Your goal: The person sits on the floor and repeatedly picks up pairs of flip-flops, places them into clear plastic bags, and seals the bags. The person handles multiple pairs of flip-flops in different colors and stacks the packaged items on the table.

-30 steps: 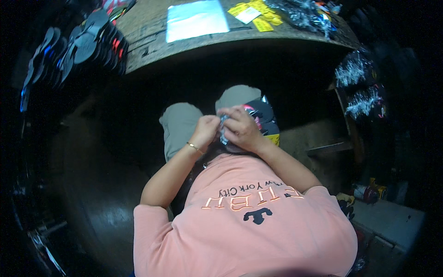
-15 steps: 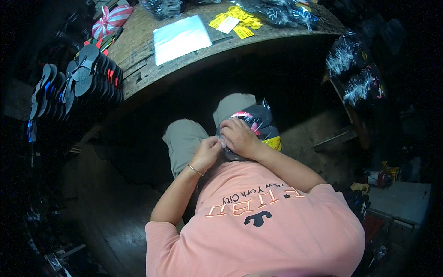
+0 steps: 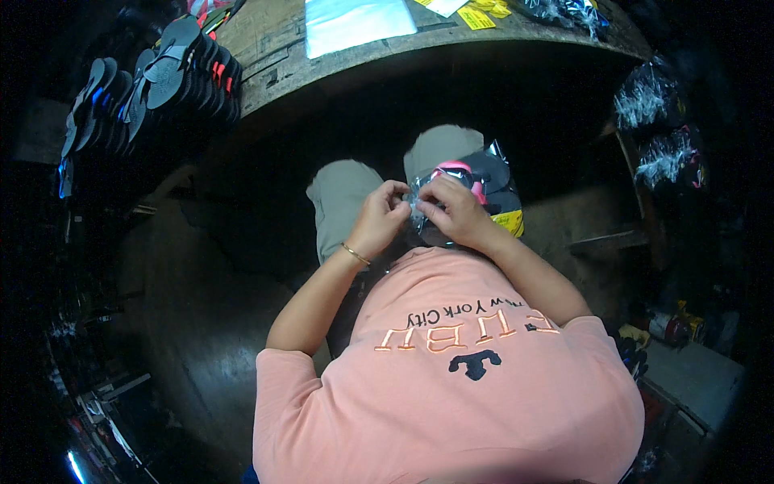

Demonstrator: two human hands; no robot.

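A clear plastic bag (image 3: pixel 476 189) holding black flip-flops with pink straps and a yellow tag rests on my lap, over my right knee. My left hand (image 3: pixel 377 219), with a thin bracelet on the wrist, pinches the bag's near left edge. My right hand (image 3: pixel 453 211) lies on the bag beside it, fingers closed on the same edge. Both hands touch at the fingertips. I am seated in grey trousers and a salmon shirt.
A curved wooden table (image 3: pixel 274 48) stands ahead with a clear plastic sheet (image 3: pixel 359 20) and yellow tags (image 3: pixel 477 16) on it. Rows of flip-flops (image 3: pixel 161 81) hang at the upper left. Bagged goods (image 3: pixel 657 121) hang at the right. Dark floor lies left of my legs.
The view has shifted, so the table and hanging flip-flops sit higher and closer to the left. My hands stay on the bag's edge, fingers working slightly.
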